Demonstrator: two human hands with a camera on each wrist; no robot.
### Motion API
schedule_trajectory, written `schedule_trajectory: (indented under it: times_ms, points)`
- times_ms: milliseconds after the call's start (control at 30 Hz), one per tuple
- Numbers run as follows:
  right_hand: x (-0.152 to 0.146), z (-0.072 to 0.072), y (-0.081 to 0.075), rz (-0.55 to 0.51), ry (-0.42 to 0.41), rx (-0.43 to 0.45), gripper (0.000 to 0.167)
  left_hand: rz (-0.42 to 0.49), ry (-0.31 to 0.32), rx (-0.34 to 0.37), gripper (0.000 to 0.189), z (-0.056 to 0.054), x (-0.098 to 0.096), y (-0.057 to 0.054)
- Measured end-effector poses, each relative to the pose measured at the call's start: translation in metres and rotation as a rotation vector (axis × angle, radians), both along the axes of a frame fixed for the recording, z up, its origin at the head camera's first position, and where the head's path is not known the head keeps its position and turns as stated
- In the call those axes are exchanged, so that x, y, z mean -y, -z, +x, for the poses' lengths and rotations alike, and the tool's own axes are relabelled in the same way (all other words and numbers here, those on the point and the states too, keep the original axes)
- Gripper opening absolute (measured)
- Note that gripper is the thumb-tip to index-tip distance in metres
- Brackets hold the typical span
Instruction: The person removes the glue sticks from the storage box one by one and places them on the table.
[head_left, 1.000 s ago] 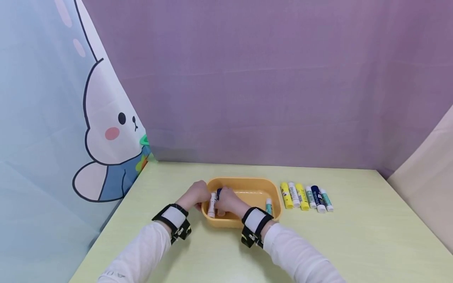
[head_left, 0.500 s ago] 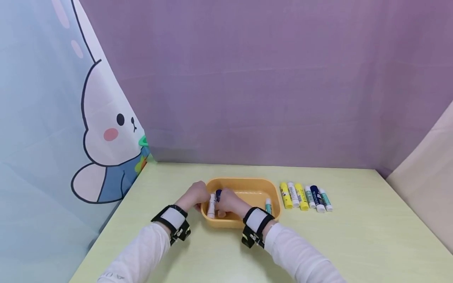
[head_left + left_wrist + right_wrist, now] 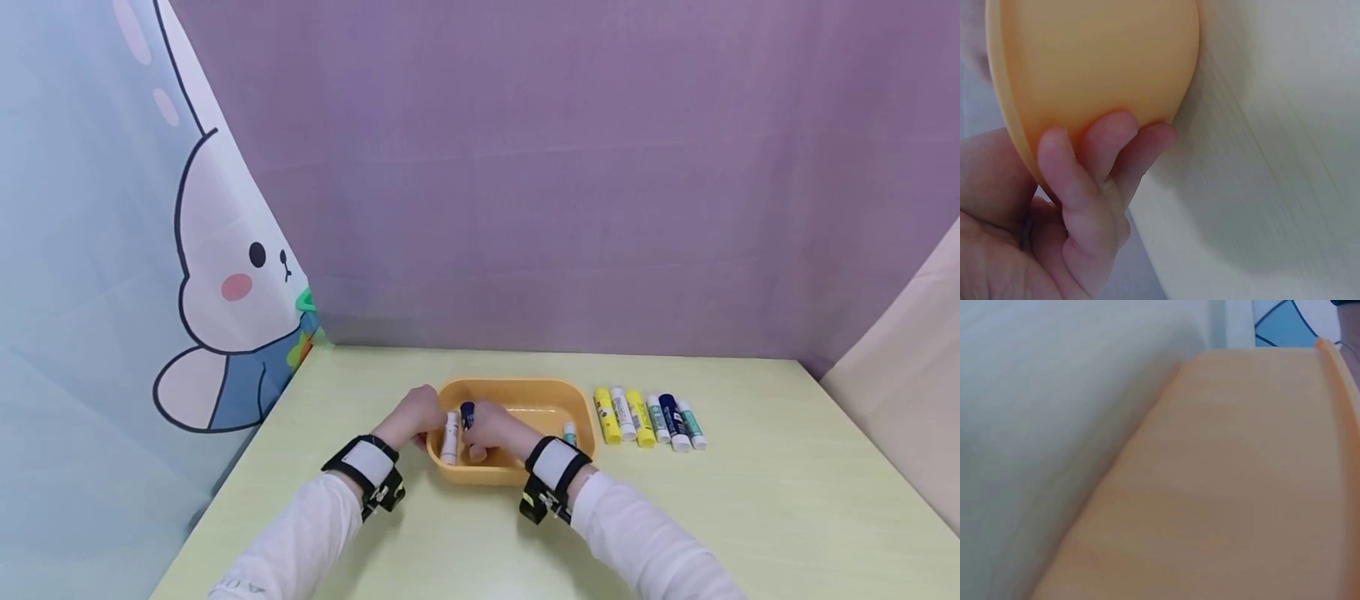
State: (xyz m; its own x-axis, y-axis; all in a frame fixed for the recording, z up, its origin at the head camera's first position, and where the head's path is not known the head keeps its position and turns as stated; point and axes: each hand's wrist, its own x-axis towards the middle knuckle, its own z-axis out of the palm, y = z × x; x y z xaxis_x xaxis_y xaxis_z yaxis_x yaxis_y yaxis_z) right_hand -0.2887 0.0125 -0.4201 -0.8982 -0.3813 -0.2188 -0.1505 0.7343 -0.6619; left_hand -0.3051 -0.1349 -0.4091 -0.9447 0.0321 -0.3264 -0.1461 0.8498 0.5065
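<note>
My left hand grips the left end of an orange-yellow plastic tray; in the left wrist view its fingers press the outer wall. Inside the tray my right hand holds a dark blue glue stick, partly covered by the fingers. Left of it a white glue stick lies along the tray's left wall. At the tray's right end lies a teal-and-white glue stick, partly hidden by the right wrist. The right wrist view shows the tray's outer wall, not the hand.
Right of the tray, several glue sticks lie in a row on the pale green table: yellow, white, teal-and-white and dark blue ones. A purple cloth hangs behind the table, and a rabbit-print cloth hangs at the left.
My right hand has shifted slightly right with the dark blue glue stick, widening the gap to the white one. My left hand stays on the tray's end.
</note>
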Motion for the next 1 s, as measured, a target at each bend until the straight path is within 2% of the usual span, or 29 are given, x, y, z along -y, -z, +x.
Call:
schedule_trajectory:
  times_ms: [200,267,467,600,733,1000]
  points:
    - [-0.006,-0.004,-0.009,0.007,0.046,0.041,0.017,0.009,-0.011,0.010,0.022,-0.002,0.001,0.001]
    - [-0.008,-0.004,-0.013,0.002,0.053,0.050,0.014,0.008,-0.015,0.014,0.022,-0.002,0.000,0.001]
    - [-0.020,-0.001,-0.030,-0.053,0.028,0.066,0.009,0.002,-0.018,0.018,0.022,-0.002,-0.002,-0.002]
    - [-0.025,-0.002,-0.043,-0.072,0.048,0.059,0.030,0.008,-0.009,0.008,0.022,-0.002,-0.002,-0.002]
    - [-0.032,-0.002,-0.061,-0.044,0.063,0.005,0.050,0.009,-0.002,0.004,0.019,-0.001,-0.001,-0.002]
    - [-0.054,-0.006,-0.091,-0.033,0.042,-0.018,0.057,-0.004,0.003,0.001,0.016,-0.002,0.000,0.000]
